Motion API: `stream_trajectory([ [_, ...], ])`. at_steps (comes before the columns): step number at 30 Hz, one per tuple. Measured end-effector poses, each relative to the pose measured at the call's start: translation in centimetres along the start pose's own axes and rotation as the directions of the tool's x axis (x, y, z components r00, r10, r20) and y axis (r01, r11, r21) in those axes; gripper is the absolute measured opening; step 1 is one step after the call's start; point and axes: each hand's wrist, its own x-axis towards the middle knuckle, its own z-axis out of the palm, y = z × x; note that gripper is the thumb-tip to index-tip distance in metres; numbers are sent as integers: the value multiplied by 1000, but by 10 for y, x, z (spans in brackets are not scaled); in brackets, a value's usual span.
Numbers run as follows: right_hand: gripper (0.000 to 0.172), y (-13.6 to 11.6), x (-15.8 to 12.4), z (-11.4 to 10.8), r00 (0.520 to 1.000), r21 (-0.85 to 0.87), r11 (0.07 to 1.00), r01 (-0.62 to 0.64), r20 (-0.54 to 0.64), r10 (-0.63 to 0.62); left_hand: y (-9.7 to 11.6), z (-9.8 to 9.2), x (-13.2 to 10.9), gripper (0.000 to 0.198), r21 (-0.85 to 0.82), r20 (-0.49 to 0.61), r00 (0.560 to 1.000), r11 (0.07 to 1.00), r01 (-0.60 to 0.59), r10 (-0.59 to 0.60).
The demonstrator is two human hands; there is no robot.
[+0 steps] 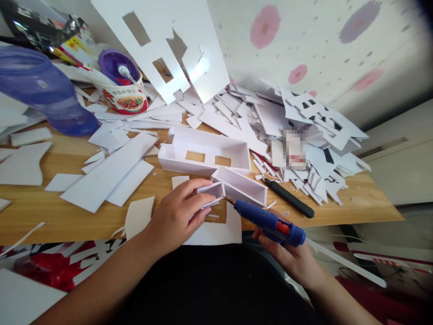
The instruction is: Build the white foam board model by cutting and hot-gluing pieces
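Note:
My left hand [179,210] pinches a small white foam-board box [214,190] over the near edge of the table. My right hand [287,253] is wrapped round a blue hot glue gun [269,221], a long white glue stick [348,262] poking from its rear. The gun's nozzle is at the small box's right corner; whether it touches cannot be made out. Just behind lies an open white foam-board box [206,146] with two rectangular openings, and a narrower white tray-shaped piece [241,185] adjoins it. Under my left hand is a white sheet [216,232] with a cut-out.
A black-handled cutter [291,198] lies right of the boxes. White board scraps [237,110] pile against the wall. At the left are a blue plastic bottle [57,95], a noodle cup [125,97] and flat white strips [111,171]. A large cut-out panel [199,31] leans behind.

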Motion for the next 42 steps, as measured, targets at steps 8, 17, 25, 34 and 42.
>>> stream_trajectory([
  [8,14,13,-7,0,1000,11,1000,-2,-20,2,-4,1,-2,19,-15,29,1000,1000,9,-9],
  [17,6,0,5,-6,993,88,989,116,3,-117,-5,1,-4,19,2,51,998,1000,31,-31],
  [25,7,-1,12,-4,992,78,989,128,3,-129,-3,-1,-1,20,19,83,995,998,53,-54],
  [34,10,1,14,-2,995,35,995,97,12,-97,-4,0,3,22,43,103,994,999,29,-34],
  [42,9,3,14,3,996,-14,996,90,25,-90,-4,0,4,21,47,104,994,999,28,-32],
])
